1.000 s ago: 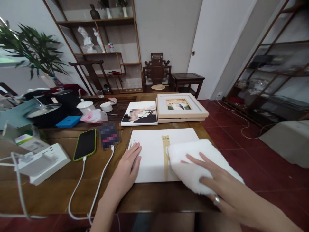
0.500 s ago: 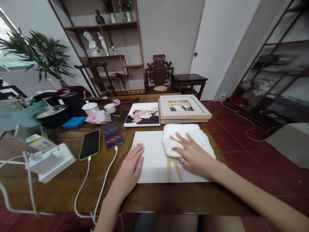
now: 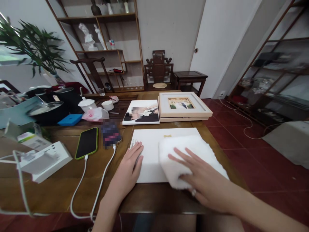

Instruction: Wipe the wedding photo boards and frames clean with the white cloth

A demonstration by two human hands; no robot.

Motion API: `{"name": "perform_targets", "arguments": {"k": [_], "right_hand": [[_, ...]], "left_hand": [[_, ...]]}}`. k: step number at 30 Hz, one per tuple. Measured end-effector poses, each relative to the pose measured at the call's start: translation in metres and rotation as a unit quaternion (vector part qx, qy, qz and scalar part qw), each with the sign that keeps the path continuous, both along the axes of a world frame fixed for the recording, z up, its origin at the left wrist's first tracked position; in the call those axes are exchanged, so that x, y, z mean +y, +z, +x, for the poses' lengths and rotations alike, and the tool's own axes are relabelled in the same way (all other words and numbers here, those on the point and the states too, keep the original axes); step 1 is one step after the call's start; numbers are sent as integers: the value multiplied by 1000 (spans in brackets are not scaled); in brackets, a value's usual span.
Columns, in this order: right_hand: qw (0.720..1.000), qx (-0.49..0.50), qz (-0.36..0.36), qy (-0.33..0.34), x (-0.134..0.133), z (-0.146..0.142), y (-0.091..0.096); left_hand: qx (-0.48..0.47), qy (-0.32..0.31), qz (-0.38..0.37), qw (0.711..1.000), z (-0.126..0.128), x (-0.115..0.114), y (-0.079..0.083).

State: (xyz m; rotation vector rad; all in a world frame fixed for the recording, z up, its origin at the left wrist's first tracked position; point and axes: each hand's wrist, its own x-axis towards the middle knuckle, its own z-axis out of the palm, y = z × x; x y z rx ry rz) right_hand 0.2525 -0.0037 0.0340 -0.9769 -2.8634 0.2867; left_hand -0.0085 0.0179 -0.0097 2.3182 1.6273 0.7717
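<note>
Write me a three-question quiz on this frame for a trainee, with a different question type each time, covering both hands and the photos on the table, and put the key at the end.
1. True or false: the left hand rests at the left edge of the white box.

2. Pick one: what is the right hand touching?
A) a phone
B) a white fluffy cloth
C) a charging cable

3. Fill in the blank: seen from the camera, the framed photo lies to the ____ of the unframed photo panel.

Key: 1. True. 2. B. 3. right.
</note>
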Motion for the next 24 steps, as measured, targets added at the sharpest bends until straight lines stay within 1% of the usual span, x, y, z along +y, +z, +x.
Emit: {"name": "perform_targets", "arguments": {"k": [5,7,9,12,15,20,22,24], "right_hand": [[996,18,57,-66,65,-7,-4],[994,14,72,-76,81,-13,-6],[994,3,83,-72,86,-18,-7],[995,-10,86,-51,72,-21,-8],[997,-2,68,-20,40,-21,-9],[997,41,46,35,-14,-22,-12],[996,45,49,60,-27,-22,-11],[996,34,37,70,-29,-20,-8]], "left_hand": [[0,2,-1,1000,-1,0,1],[-2,0,5,1000,-1,1,1],[-5,-3,12,1000,-2,1,0],[-8,-5,15,1000,-2,1,-1],[-7,-1,9,1000,-1,0,-1],[-7,-1,7,1000,-1,0,-1],[-6,-2,6,1000,-1,0,-1],[-4,-1,4,1000,-1,0,-1]]}}
